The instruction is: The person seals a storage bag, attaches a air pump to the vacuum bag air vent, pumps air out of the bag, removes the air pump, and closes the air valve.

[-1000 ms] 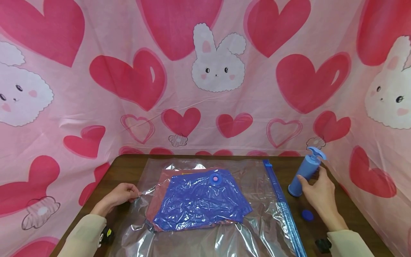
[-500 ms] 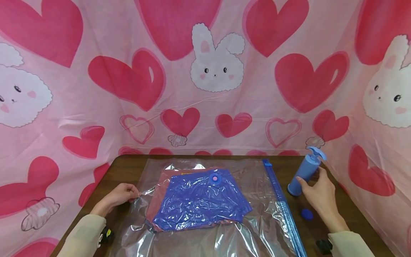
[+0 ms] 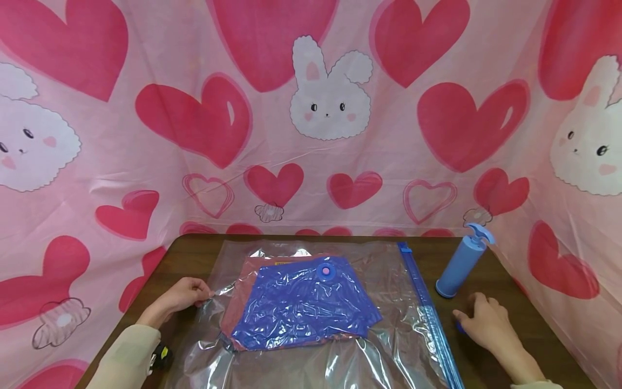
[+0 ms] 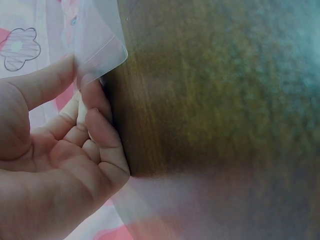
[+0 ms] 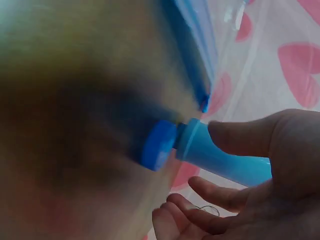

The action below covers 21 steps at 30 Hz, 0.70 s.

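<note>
A clear plastic vacuum storage bag (image 3: pixel 291 370) lies flat on the table, with a blue folded item (image 3: pixel 301 310) over a pinkish one (image 3: pixel 240 289) showing through it. A round valve (image 3: pixel 326 271) sits near the blue item's upper edge. My left hand (image 3: pixel 182 294) pinches the bag's left edge; its plastic film (image 4: pixel 102 47) shows between thumb and finger in the left wrist view. My right hand (image 3: pixel 488 324) hovers with parted, relaxed fingers over a blue round cap (image 5: pixel 159 146), partly covering it in the head view. Beyond it stands a blue hand pump (image 3: pixel 460 267), handle up.
A blue zip strip (image 3: pixel 430 313) with a slider (image 3: pixel 406 248) runs along the bag's right side. The dark wooden table (image 3: pixel 194 251) ends at a pink curtain (image 3: pixel 330 156) printed with hearts and rabbits, at the back and both sides.
My right hand has let go of the pump and drawn back toward me, down to the cap. The pump stays standing where it was. My left hand has not moved.
</note>
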Tool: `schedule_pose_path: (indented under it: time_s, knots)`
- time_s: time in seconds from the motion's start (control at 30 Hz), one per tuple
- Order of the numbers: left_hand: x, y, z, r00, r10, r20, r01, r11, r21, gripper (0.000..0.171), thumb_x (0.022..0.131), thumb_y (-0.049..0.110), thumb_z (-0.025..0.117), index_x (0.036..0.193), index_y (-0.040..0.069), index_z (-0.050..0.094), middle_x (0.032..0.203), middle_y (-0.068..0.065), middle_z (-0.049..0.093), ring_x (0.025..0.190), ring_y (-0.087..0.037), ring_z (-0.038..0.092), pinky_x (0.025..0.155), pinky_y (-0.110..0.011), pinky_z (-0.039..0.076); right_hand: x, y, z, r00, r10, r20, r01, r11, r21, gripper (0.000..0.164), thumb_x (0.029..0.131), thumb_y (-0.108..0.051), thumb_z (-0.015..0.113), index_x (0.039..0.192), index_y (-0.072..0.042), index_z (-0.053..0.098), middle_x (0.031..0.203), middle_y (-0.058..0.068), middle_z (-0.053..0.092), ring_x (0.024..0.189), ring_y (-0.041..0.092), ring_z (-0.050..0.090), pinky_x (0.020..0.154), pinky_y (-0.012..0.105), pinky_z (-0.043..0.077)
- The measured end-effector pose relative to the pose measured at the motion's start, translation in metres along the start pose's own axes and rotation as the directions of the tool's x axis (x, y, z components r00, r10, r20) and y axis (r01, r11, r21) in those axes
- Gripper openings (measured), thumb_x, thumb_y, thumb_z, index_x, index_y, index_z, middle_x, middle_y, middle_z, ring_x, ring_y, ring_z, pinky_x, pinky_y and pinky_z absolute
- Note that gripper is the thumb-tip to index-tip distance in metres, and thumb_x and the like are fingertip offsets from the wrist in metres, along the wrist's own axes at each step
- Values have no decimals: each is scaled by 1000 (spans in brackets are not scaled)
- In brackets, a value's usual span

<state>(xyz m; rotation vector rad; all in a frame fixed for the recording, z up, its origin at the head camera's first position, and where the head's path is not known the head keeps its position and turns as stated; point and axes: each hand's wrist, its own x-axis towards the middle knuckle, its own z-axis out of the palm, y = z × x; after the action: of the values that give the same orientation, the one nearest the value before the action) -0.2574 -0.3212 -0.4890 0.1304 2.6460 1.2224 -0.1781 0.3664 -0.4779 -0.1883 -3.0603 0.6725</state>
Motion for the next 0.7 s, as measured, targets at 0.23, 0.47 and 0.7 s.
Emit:
schedule_pose_path:
  time_s: [0.23,0.47,0.7]
  knots:
    - [0,0,-1,1000,-22,-8,22,1000,16,17,100,13,71,89,0,69,81,-5,61,77,-22,59,74,-37,51,-9,2,15,998,-40,52,41,999,-12,49,92,-18,78,117,18,56,107,36,57,101,59,55,88,71,45]
    - [-1,1,0,1000,-25,-5,25,999,23,17,100,13,71,90,0,69,83,-6,62,79,-23,60,75,-38,51,-10,2,17,996,-71,54,72,997,-19,36,87,-4,78,113,15,63,102,26,59,93,42,61,84,65,51]
    - [-1,2,-1,999,-35,-5,35,999,22,17,100,14,71,90,0,69,84,-6,62,79,-23,60,76,-38,51,-10,3,20,994,-102,27,103,994,-38,33,83,-1,81,108,13,65,95,19,62,89,38,63,82,64,52]
